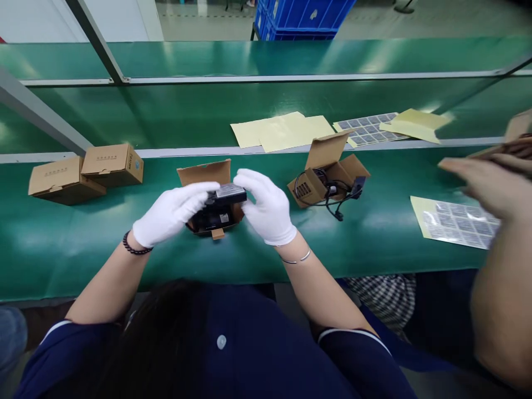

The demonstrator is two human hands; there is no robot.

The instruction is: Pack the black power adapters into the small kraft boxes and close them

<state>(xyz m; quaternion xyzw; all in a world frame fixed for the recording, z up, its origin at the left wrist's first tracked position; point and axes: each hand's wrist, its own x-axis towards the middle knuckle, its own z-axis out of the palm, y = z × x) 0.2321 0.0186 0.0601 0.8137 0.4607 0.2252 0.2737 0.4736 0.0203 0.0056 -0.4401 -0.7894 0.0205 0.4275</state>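
A black rectangular device with a pale printed label on top is held tilted between my two hands, just over an open cardboard box. My left hand, in a white glove, grips its left end. At its right end are the thumb and fingers of my white-gloved right hand. Inside the box another black item with a small white label is partly visible. The box's lid stands up behind the device.
Right of my hands, a second open box holds black cables that spill over its side. Two closed boxes stand at left. Yellow backing sheets and label sheets lie rightward. A co-worker's blurred hand reaches in at right.
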